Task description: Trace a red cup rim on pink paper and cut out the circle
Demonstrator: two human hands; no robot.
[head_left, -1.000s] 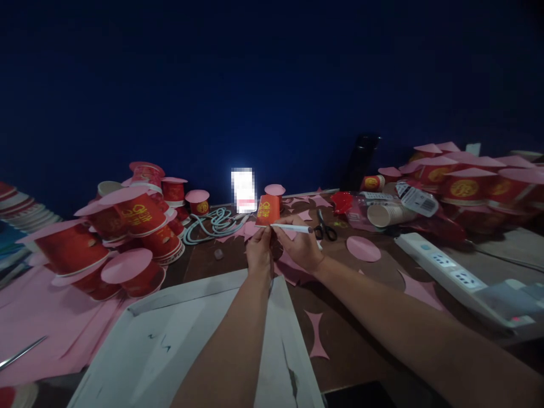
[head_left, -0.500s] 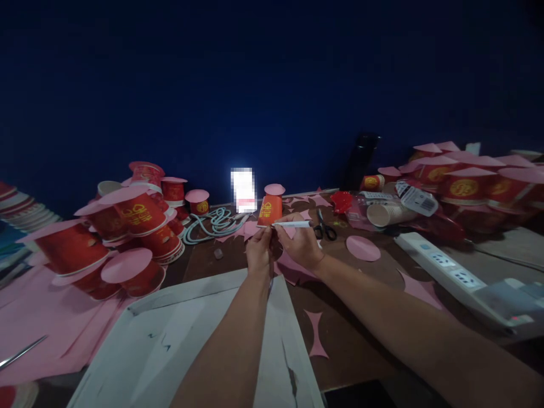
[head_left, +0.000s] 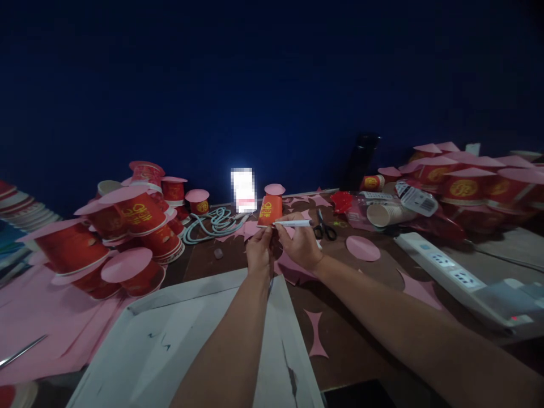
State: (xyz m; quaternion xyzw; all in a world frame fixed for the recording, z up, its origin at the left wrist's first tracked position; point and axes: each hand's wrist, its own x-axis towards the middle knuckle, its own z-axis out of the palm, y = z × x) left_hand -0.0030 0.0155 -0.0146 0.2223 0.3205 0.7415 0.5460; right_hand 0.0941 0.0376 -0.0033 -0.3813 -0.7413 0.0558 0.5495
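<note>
My left hand [head_left: 260, 253] is closed on the lower rim of a red paper cup [head_left: 269, 209] with gold print, held upside down above the brown table [head_left: 357, 334]. My right hand [head_left: 300, 246] grips a white pen [head_left: 294, 224] that lies level, its tip touching the cup's rim. Both hands meet over pink paper scraps [head_left: 293, 269] in the middle of the table.
Piles of red cups capped with pink paper discs lie left [head_left: 127, 221] and right [head_left: 463, 187]. Black scissors [head_left: 323, 228], a pink disc [head_left: 363, 248], a white power strip [head_left: 442, 263], a coiled cable [head_left: 215, 222], a lit phone [head_left: 243, 190] and a white tray [head_left: 178, 340] surround the hands.
The cup has turned slightly in my left hand, and the pen has shifted a little along its rim. Otherwise nothing has moved.
</note>
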